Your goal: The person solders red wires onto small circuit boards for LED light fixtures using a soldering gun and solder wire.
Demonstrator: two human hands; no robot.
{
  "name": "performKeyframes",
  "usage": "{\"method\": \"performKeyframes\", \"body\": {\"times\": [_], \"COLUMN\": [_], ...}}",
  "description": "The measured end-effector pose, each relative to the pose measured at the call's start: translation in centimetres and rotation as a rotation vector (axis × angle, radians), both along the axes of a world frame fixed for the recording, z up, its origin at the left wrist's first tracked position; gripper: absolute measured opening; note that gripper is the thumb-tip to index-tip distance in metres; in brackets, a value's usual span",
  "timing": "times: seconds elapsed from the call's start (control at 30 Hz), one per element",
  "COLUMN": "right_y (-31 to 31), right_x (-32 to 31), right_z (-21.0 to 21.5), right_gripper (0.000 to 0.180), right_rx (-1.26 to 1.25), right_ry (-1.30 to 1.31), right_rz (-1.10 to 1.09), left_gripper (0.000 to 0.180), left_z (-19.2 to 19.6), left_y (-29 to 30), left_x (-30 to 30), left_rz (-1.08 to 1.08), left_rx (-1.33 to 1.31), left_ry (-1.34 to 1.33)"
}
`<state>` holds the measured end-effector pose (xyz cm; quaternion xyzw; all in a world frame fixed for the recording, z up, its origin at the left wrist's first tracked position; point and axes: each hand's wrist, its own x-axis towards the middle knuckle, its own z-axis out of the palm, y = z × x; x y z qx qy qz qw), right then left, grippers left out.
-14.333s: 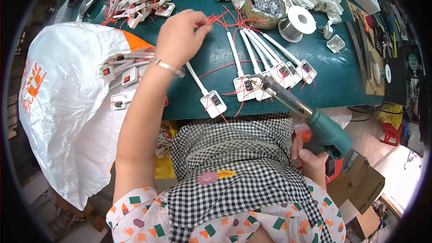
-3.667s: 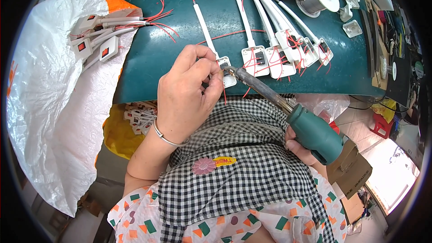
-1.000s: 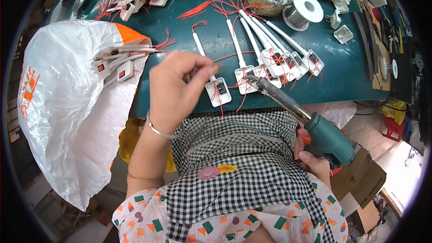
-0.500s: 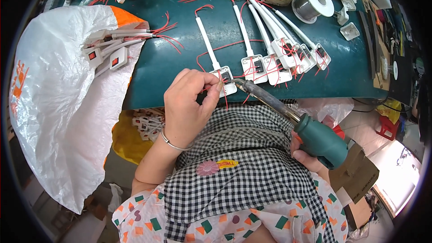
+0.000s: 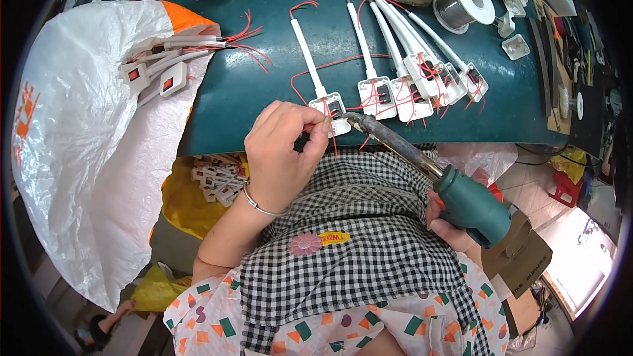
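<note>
My left hand (image 5: pixel 280 155) pinches a thin red wire (image 5: pixel 331 133) at the white plastic switch piece (image 5: pixel 330 107) on the green table's (image 5: pixel 264 86) near edge. My right hand (image 5: pixel 448 224) grips the green-handled soldering iron (image 5: pixel 422 165), tip beside it. Four wired pieces lie right; more wait left.

Blk/wht checked apron (image 5: pixel 356 250) w/ pink flower — patterned top, silver bracelet (image 5: pixel 258 203).

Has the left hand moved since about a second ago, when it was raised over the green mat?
Yes. The left hand has come down and toward the person, to the green mat's near edge, pinching a red wire at the nearest white switch piece.
</note>
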<state>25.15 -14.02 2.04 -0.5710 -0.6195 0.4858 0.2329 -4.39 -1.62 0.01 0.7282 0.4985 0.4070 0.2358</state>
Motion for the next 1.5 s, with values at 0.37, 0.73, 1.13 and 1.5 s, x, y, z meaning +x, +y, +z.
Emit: {"method": "performKeyframes", "body": {"times": [0.37, 0.73, 1.13, 1.5], "right_y": [0.2, 1.5, -0.8, 0.3], "right_x": [-0.4, -1.2, -0.2, -0.5], "right_z": [0.0, 0.8, -1.8, 0.1], "right_gripper": [0.019, 0.023, 0.036, 0.022], "right_rx": [0.001, -0.039, 0.005, -0.084], "right_ry": [-0.026, -0.060, -0.014, 0.162], "right_rz": [-0.013, 0.011, -0.114, -0.152], "left_gripper": [0.017, 0.017, 0.012, 0.014], "left_z": [-0.6, -0.6, -0.6, -0.5], "left_y": [-0.4, -0.5, -0.4, -0.3], "left_x": [0.2, 0.0, -0.2, -0.2], "left_rz": [0.019, 0.005, -0.014, -0.025], "left_rx": [0.018, 0.007, 0.031, 0.016], "left_ry": [-0.018, -0.011, 0.018, 0.007]}}
